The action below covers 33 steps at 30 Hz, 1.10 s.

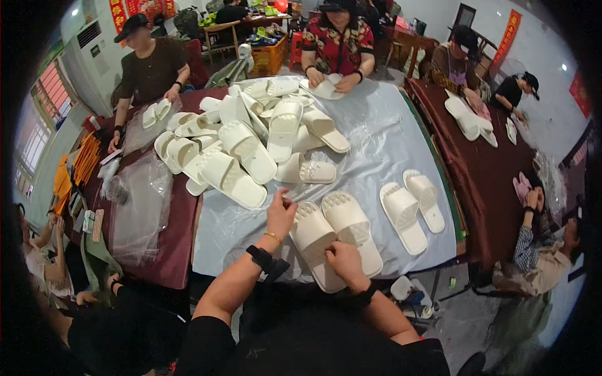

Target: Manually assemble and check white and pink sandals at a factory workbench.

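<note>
Our white slippers (312, 235) — two, side by side at the table's (389, 156) near edge — slant lengthwise from far left to near right, our right hand (345, 262) over them and nearer their heels, our left hand (282, 212) just beside the left toe. Our hands are apart, fingers curled; whether either grips, we cannot tell. We count two more slippers (401, 216) rightward; the heap (244, 147) overlaps too much to count.

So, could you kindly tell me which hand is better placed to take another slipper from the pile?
Probably the left hand: it is close to the near side of the slipper pile, whereas the right hand is farther off, over the front pair of slippers.
</note>
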### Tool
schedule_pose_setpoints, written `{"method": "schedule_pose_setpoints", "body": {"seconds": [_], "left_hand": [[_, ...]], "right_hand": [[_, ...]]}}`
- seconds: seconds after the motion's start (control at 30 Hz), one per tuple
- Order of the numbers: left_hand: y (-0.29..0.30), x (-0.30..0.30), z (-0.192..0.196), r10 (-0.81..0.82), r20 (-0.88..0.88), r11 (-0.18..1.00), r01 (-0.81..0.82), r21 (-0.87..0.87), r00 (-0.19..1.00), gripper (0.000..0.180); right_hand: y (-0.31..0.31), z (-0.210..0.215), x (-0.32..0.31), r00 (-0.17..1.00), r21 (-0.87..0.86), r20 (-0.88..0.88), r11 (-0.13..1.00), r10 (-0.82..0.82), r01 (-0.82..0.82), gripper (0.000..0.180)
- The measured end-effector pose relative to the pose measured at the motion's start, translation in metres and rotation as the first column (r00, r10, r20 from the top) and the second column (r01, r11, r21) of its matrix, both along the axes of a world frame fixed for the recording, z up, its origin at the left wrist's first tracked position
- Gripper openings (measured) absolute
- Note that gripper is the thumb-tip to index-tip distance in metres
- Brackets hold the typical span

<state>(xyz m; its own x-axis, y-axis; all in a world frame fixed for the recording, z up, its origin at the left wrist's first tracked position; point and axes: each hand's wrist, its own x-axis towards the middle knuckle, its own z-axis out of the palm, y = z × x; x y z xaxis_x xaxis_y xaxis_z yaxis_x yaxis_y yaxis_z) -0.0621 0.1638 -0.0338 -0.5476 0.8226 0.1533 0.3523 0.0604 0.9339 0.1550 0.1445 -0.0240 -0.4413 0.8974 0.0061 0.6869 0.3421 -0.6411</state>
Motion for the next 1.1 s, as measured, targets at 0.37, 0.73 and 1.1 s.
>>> {"method": "schedule_pose_setpoints", "body": {"seconds": [0.37,0.73,1.1], "left_hand": [[0.016,0.01,-0.003,-0.151,0.24,0.988,0.156,0.0,0.959,0.015],[0.036,0.041,0.005,-0.303,0.032,0.95,0.304,-0.074,0.953,0.026],[0.058,0.043,-0.031,-0.302,0.07,0.944,0.309,-0.117,0.951,0.027]], "right_hand": [[0.004,0.034,0.067,0.996,0.359,0.055,0.932,-0.066,0.042,0.004],[0.049,-0.016,0.049,0.969,0.413,0.007,0.882,0.247,-0.227,0.006],[0.06,-0.028,0.02,0.932,0.266,0.302,0.922,0.199,-0.282,0.018]]}}
